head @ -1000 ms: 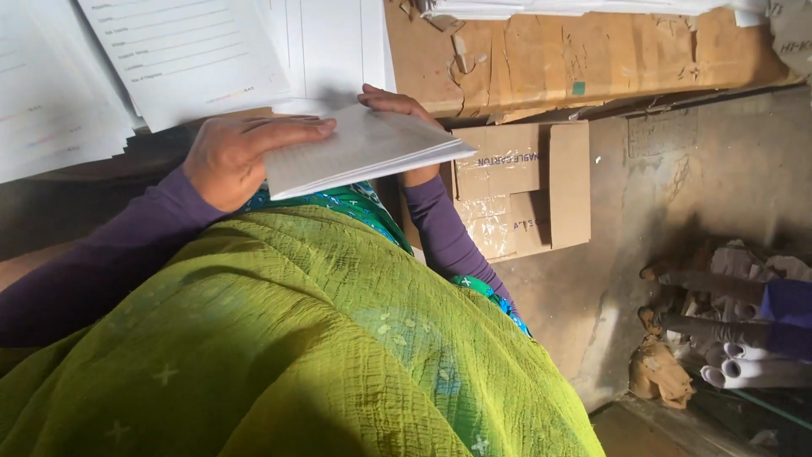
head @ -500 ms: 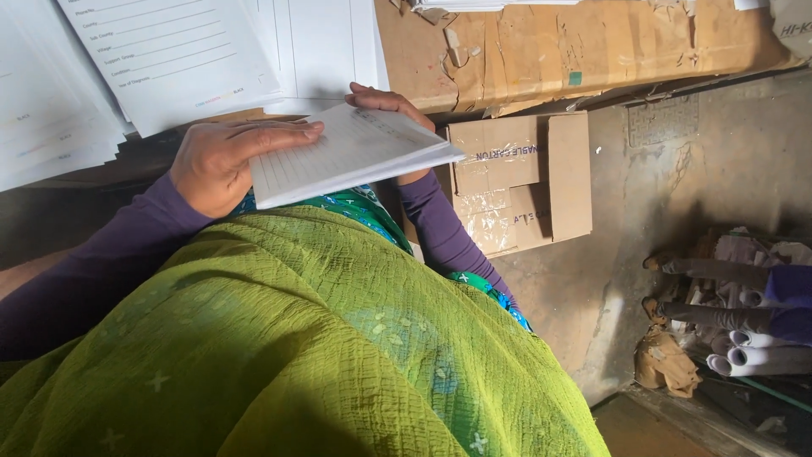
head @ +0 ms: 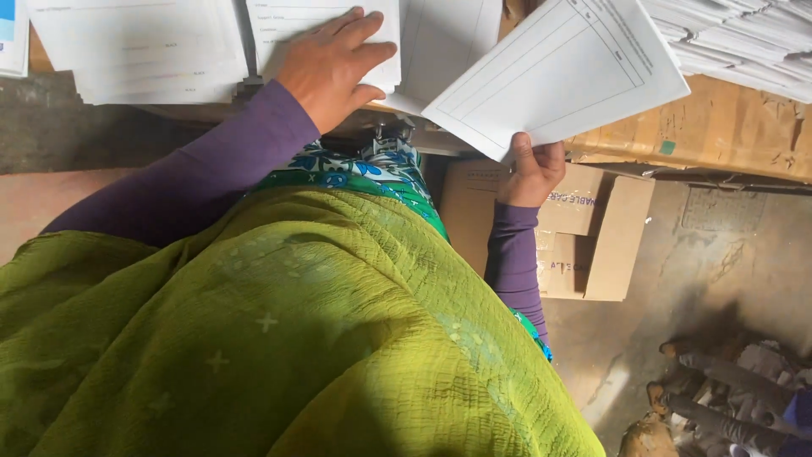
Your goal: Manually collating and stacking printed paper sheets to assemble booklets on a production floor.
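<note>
Two hands are busy with paper here. My left hand (head: 331, 66), in the upper middle of the frame, lies flat with fingers spread on a stack of printed forms (head: 326, 34); it presses, it does not clench and it does not grasp anything. My right hand (head: 531, 169), right of centre, pinches the lower corner of a thin bundle of ruled sheets (head: 558, 72), thumb on the front, the other fingers hidden behind. The bundle stands tilted and lifted off the brown worktop (head: 702, 135), above the opened cardboard box (head: 584, 245) on the floor.

I think the main risk is the bundle slipping or fanning out, because it is held only at one corner and the sheets are smooth and thin. If it opens, loose pages could fall down to the dirty concrete floor (head: 727, 271). Also the pressed stack could slide toward the table edge, since glossy paper moves easily under a palm.

More stacks (head: 144, 51) lie at upper left, and a fanned pile (head: 744, 34) at upper right, all white, flat and rectangular. My green shawl (head: 279, 338) is crinkled cloth, the sleeves (head: 194, 182) purple and smooth. Some grey cardboard tubes (head: 727, 398) lie at lower right.
</note>
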